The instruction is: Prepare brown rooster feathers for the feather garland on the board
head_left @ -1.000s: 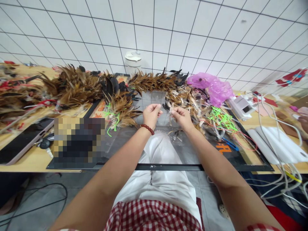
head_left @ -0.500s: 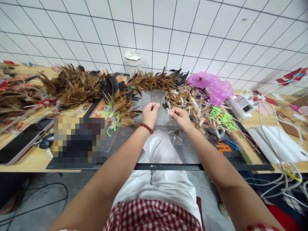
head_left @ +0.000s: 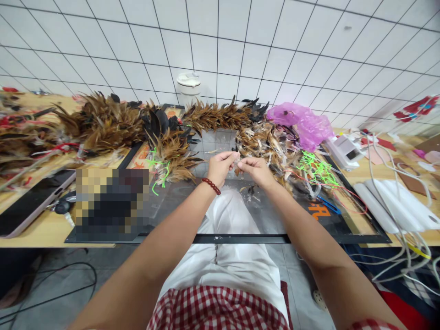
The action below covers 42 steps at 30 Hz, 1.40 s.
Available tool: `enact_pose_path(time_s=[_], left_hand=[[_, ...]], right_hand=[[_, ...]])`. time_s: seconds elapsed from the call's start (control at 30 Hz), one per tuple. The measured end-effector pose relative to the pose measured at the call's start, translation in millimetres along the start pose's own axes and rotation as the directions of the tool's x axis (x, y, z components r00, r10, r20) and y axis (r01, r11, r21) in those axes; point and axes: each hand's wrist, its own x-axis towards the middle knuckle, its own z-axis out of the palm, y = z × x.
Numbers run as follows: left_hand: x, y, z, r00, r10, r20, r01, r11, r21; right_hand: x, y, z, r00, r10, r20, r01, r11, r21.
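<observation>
My left hand (head_left: pixel 219 167), with a red bead bracelet (head_left: pixel 211 185) on the wrist, and my right hand (head_left: pixel 256 169) meet over the dark cutting mat (head_left: pixel 192 201). Both pinch small brown feathers (head_left: pixel 236 161) between their fingertips, fingers closed. A loose heap of trimmed feathers (head_left: pixel 270 142) lies just beyond my right hand. Bundled brown feathers (head_left: pixel 173 158) with a green tie (head_left: pixel 155 166) lie left of my left hand.
More feather bundles (head_left: pixel 103 121) cover the left of the table. A white lidded cup (head_left: pixel 188 87) stands by the tiled wall. A pink plastic bag (head_left: pixel 302 123), green cords (head_left: pixel 318 169), white cables (head_left: pixel 388 174) and a phone (head_left: pixel 30 201) lie around.
My hands have come together, from a small gap apart to fingertips touching around the small feathers. They also dropped slightly toward me.
</observation>
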Motion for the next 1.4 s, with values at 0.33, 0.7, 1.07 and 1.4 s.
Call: enact_pose_path(time_s=[0.33,0.7,1.07,1.4], left_hand=[[-1,2,-1,0.995,-0.049,0.088,0.055,0.996,-0.064],[0,10,0,0.994,-0.030,-0.109,0.020,0.995,-0.095],[5,-2,-3,0.976,0.202,-0.084,-0.182,0.962,0.201],[2,-6,-4,0.990,0.140,0.026,-0.138,0.898,0.418]], right_hand=[[0,3,-5,0.999,0.010,0.039,-0.003,0.985,-0.170],[-4,5,-18,0.943,-0.275,-0.186,-0.084,0.345,-0.935],[-4,5,-23,0.925,-0.377,-0.051,0.073,0.308,-0.949],[0,13,-24,0.891,-0.432,-0.140,0.142,0.558,-0.817]])
